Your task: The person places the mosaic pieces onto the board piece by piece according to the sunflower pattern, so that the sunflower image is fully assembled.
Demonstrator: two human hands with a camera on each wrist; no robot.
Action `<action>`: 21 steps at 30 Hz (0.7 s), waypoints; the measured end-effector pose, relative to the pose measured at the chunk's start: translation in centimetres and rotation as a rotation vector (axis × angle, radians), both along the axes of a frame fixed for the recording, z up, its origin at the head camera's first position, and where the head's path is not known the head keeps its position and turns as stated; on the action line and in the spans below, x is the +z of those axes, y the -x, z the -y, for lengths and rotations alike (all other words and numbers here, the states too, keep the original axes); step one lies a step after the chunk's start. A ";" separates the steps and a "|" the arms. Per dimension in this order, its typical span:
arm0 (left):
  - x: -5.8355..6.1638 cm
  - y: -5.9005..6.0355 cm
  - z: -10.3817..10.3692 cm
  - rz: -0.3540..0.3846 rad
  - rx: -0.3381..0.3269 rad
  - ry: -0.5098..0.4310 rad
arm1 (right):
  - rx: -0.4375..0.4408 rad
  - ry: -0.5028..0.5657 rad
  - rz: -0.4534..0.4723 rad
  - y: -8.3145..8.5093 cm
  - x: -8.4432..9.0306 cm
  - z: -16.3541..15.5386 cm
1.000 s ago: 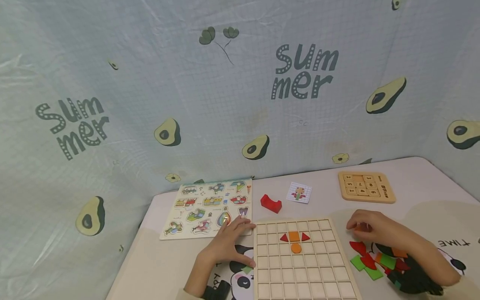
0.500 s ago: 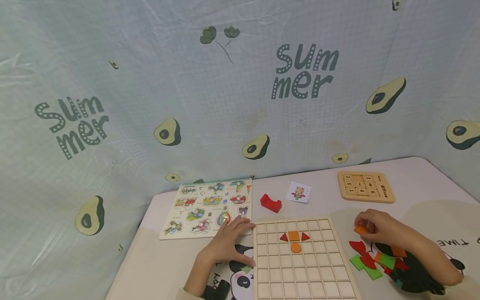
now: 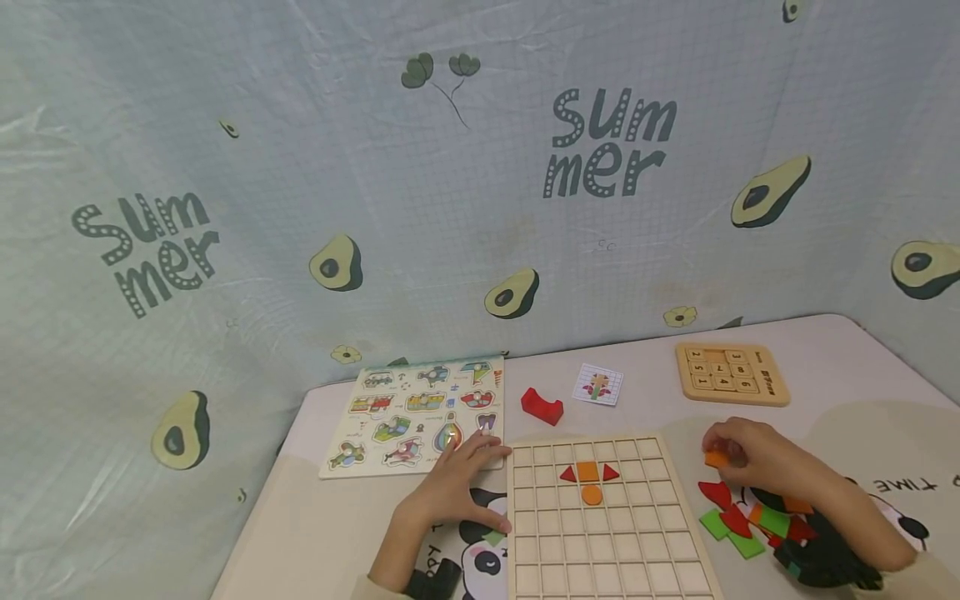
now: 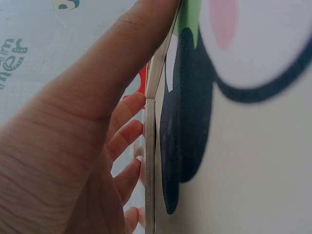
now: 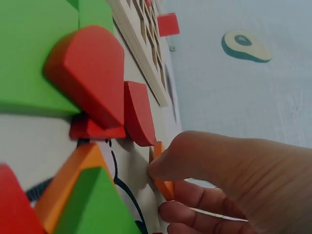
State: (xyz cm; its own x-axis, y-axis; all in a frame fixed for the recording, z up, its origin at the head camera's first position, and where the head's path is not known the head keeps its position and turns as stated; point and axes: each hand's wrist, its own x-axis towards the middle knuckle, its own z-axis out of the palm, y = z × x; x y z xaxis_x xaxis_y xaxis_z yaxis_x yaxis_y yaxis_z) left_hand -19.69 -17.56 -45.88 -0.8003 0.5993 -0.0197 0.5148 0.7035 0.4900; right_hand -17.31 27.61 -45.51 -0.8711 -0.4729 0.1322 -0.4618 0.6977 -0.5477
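My right hand (image 3: 765, 457) pinches a small orange block (image 3: 716, 459) between thumb and fingers, right of the wooden grid board (image 3: 591, 548). In the right wrist view the thumb lies over the orange block (image 5: 165, 187), hiding part of it. My left hand (image 3: 452, 490) has its fingers spread, with thumb tip and fingertips at the board's left edge. On the board lie an orange square (image 3: 587, 472), a red triangle (image 3: 567, 474) on its left, another red triangle (image 3: 611, 472) on its right and an orange disc (image 3: 592, 495) below it.
Loose red (image 3: 715, 494) and green blocks (image 3: 745, 546) lie in a heap below my right hand. Behind stand a vehicle peg puzzle (image 3: 345, 433), a red arch block (image 3: 542, 407), a pattern card (image 3: 598, 385) and a number slide puzzle (image 3: 735, 400). A hanging cloth (image 3: 420, 200) closes the back.
The orange block has come into sight in my right hand's fingers, which shifted right, then slightly back left. My left hand and the pieces on the board stayed put.
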 end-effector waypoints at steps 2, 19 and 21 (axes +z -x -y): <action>0.0 0.0 0.0 0.002 0.000 -0.001 | 0.007 0.011 -0.036 0.0 -0.1 0.1; -0.2 0.2 0.0 0.016 0.012 0.011 | 0.011 0.061 -0.022 -0.6 0.5 2.5; -0.2 0.2 0.0 0.015 0.014 0.014 | 0.020 0.067 -0.020 -0.7 0.6 2.9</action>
State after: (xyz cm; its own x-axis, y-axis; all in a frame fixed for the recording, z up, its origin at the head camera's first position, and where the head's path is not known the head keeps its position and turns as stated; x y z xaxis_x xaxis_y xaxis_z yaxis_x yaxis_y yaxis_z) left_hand -19.87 -17.55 -46.09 -0.8080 0.5878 -0.0403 0.4975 0.7173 0.4879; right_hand -16.61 24.71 -44.96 -0.8584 -0.4800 0.1808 -0.4865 0.6504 -0.5833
